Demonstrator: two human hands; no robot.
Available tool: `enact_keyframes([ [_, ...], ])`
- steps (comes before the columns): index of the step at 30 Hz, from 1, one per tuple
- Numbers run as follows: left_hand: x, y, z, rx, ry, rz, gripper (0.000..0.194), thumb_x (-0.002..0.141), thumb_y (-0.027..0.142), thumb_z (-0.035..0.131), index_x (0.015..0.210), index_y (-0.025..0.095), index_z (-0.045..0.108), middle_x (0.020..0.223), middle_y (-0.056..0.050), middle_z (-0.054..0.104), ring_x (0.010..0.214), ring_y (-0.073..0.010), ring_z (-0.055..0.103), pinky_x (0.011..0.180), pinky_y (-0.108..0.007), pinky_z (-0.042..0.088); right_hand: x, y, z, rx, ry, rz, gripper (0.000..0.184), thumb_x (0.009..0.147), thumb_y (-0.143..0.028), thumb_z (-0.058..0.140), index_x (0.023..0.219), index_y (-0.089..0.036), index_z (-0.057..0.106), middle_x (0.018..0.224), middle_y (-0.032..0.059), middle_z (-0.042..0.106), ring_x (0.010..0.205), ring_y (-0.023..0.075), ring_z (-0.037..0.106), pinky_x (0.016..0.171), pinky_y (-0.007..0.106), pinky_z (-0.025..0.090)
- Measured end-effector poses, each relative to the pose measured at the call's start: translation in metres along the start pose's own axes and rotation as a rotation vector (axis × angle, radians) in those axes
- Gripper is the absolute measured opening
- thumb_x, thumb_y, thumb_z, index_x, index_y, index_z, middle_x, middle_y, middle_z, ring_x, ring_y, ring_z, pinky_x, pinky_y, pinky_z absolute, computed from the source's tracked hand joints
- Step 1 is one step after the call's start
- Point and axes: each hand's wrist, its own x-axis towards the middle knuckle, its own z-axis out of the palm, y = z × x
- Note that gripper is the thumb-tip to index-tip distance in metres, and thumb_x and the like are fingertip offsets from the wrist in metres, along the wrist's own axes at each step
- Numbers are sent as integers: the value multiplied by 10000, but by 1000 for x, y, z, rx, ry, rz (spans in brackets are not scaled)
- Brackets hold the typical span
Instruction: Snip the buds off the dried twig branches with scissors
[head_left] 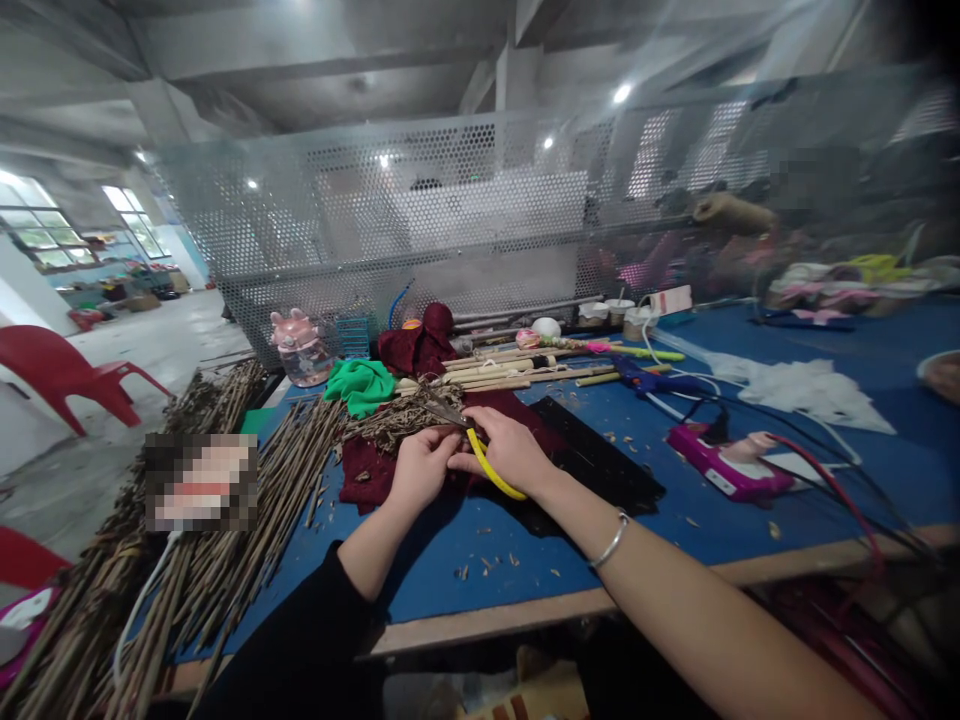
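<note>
In my right hand (506, 450) is a pair of scissors (491, 470) with yellow handles; its fingers are wrapped round them, and the blades point away to the upper left. Close beside it, my left hand (421, 462) is closed in a pinch at the near end of some dried brown plant stems (394, 418). What exactly sits between its fingertips is partly hidden. Under both hands lies a dark red cloth (367, 488), with a black sheet (600, 460) to its right.
Long dried stalks (277, 510) are heaped on the left. A green cloth (361, 387), a pink-lidded jar (298, 345) and pale sticks (495, 375) lie beyond. A blue glue gun (645, 378) and a purple power strip (724, 465) with cables stand right. Perforated metal panels (360, 220) close the table's back.
</note>
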Motion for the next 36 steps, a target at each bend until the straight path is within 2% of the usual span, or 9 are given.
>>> enact_keyframes([
  [6, 1, -2, -2, 28, 36, 5, 232, 724, 323, 577, 783, 128, 689, 690, -30, 682, 595, -119, 584, 600, -217, 452, 0, 0, 1, 13, 9, 33, 474, 689, -505, 643, 1054, -216, 552, 902, 51, 627, 781, 180, 594, 673, 266, 419],
  [14, 3, -2, -2, -1, 22, 40, 255, 723, 257, 553, 894, 120, 684, 756, -50, 692, 688, -142, 611, 666, -224, 462, 0, -2, 2, -37, 25, -32, 637, 616, -554, 676, 1091, -168, 502, 992, 104, 577, 922, 225, 540, 788, 336, 417],
  [19, 2, -3, -2, 16, 40, 19, 257, 726, 334, 558, 778, 114, 680, 691, -44, 677, 622, -134, 590, 596, -219, 454, -1, -4, 1, -30, -14, 28, 489, 708, -532, 612, 1076, -221, 525, 929, 53, 615, 799, 181, 585, 657, 266, 411],
  [22, 3, -4, -3, -5, 57, 3, 258, 716, 353, 574, 758, 118, 671, 676, -38, 671, 600, -124, 581, 581, -216, 450, -1, -5, 0, -38, -31, 46, 429, 725, -519, 601, 1040, -232, 546, 900, 40, 628, 780, 179, 593, 638, 259, 404],
  [29, 4, -3, -3, -43, 110, -6, 276, 710, 334, 575, 846, 114, 671, 698, -45, 680, 623, -137, 598, 589, -218, 451, -1, -4, 1, -108, -4, 17, 610, 634, -528, 677, 1108, -191, 491, 984, 85, 573, 920, 223, 547, 744, 316, 414],
  [36, 5, -7, -6, -15, 103, 21, 252, 716, 350, 567, 737, 118, 660, 685, -39, 673, 623, -131, 585, 591, -212, 432, -1, -5, 1, -92, -33, 34, 434, 727, -528, 595, 1029, -223, 534, 903, 42, 611, 802, 183, 580, 659, 267, 401],
])
